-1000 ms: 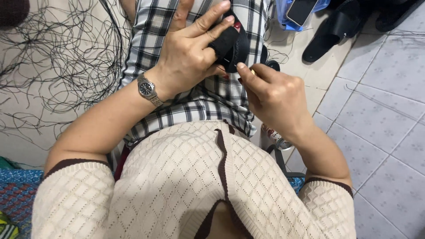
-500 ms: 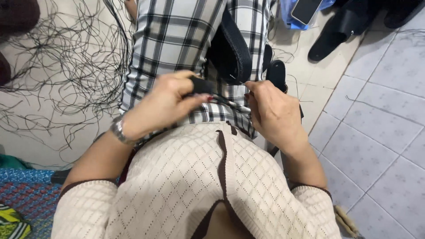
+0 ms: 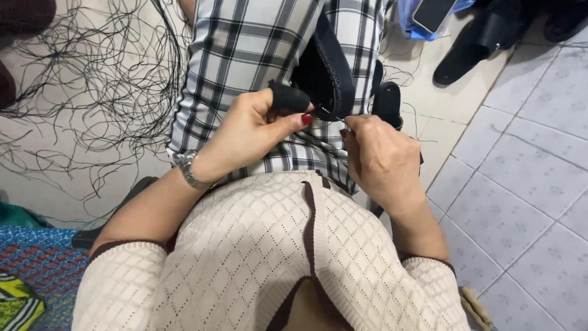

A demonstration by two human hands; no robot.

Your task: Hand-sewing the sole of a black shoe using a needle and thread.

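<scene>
My left hand [image 3: 251, 132] pinches one end of a black fabric piece [image 3: 324, 73] that lies over my plaid-trousered lap [image 3: 245, 43]. The thumb with a red nail presses on the folded black tip. My right hand [image 3: 383, 162] sits just to the right, fingertips closed on a thin black thread or needle at the fabric's edge; the tool itself is too small to make out. A second black piece [image 3: 387, 101] lies beside my right thigh. A silver watch [image 3: 187, 171] is on my left wrist.
Loose black threads [image 3: 92, 79] spread over the pale floor at left. A black sandal [image 3: 478, 46] and a phone [image 3: 432, 12] on blue cloth lie at top right. Grey tiles [image 3: 520, 184] run along the right. A colourful woven mat [image 3: 30, 276] is at bottom left.
Both hands came down from the raised position toward my waist. The black fabric unfolded along my lap, and my left hand shifted from wrapping it to pinching its near end.
</scene>
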